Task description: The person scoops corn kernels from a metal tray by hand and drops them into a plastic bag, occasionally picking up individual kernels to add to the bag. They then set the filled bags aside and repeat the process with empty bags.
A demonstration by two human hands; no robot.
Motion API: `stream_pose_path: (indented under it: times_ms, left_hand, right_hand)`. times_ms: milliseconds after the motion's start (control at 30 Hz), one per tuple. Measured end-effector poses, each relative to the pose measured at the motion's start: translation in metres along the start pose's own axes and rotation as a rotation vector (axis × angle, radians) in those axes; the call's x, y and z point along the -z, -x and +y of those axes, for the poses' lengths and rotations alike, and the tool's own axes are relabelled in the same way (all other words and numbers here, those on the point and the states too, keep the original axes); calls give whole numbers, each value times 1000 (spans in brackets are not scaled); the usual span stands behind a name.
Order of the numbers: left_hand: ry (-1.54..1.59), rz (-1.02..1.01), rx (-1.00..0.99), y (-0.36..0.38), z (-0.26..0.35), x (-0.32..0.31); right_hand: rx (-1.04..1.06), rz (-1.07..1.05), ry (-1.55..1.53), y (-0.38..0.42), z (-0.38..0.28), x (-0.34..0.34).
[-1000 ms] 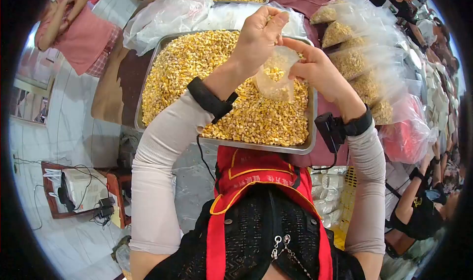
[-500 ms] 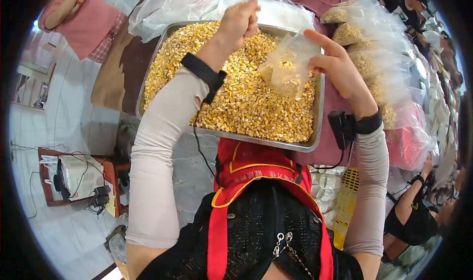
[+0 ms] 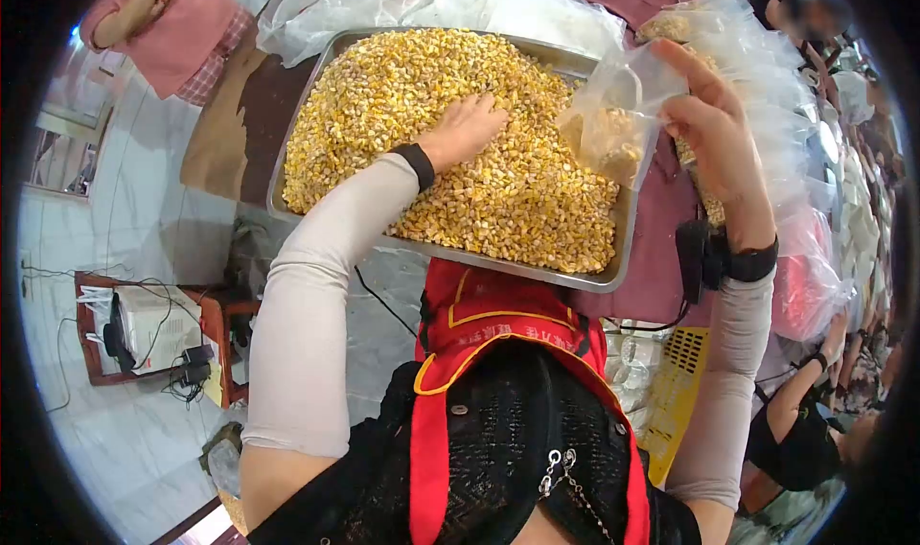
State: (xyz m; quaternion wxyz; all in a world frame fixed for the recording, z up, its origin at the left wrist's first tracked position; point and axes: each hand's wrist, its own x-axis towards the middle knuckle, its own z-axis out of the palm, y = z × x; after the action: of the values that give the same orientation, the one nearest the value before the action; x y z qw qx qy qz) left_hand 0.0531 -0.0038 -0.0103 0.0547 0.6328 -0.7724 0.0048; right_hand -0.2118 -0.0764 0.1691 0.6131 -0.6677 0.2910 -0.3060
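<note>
My left hand (image 3: 465, 131) is down on the heap of yellow corn kernels (image 3: 402, 75), its fingers curled into them and the fingertips partly buried. Under the heap is a shallow metal tray (image 3: 565, 282) with a raised rim. Over the tray's right side, my right hand (image 3: 714, 123) pinches the upper edge of a small clear plastic bag (image 3: 613, 128) between thumb and forefinger. Some kernels lie in the bottom of this bag, which hangs tilted. Black bands circle both wrists, and the right one carries a small black box (image 3: 698, 255).
Several filled clear bags (image 3: 704, 61) are lined up right of the tray on a maroon cloth (image 3: 661, 229). Crumpled plastic sheeting (image 3: 355, 3) lies beyond it. A person in pink (image 3: 177, 32) stands at far left. A yellow crate (image 3: 678, 392) is below the table at right.
My left hand has come down from above the tray's far edge into the kernels. My right hand and the plastic bag have shifted right.
</note>
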Motion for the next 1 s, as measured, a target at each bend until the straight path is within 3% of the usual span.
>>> stream_pose_path:
  times_ms: [67,167,233,300,333,433,467,700,767,900,967,1000]
  left_hand:
    - [109,-135,124,-9,-5,0]
    - [254,-167,251,-24,-13,9]
    - [253,-98,249,-36,-25,2]
    - [348,210,145,-52,-36,-10]
    - [306,120,136,-63,-40,-15]
    - [151,115,203,-68,-11,-33]
    - [87,-37,181,-71,-6,-29]
    - [102,-121,-19,-17,14,-2]
    - [164,-225,37,-7,13,11]
    - [459,-12,159,4,-14,8]
    - [786,123,392,5,-22,14]
    - [835,207,416,4,-21,15]
  right_hand:
    - [-7,22,6,3,1,4]
    - [-60,-5,-56,7,3,7]
    - [-83,-24,-41,9,2,6]
    - [-103,-23,-32,10,5,6]
    - [-121,-17,-29,11,7,6]
    - [-147,-1,-3,16,6,6]
    - [-145,7,-12,19,5,7]
    - [-159,-2,-91,15,12,9]
    - [-151,-30,-48,12,16,8]
    - [-132,-43,-32,9,12,1]
    - [-80,-40,4,8,7,-4]
    - [-81,-38,3,7,2,-9]
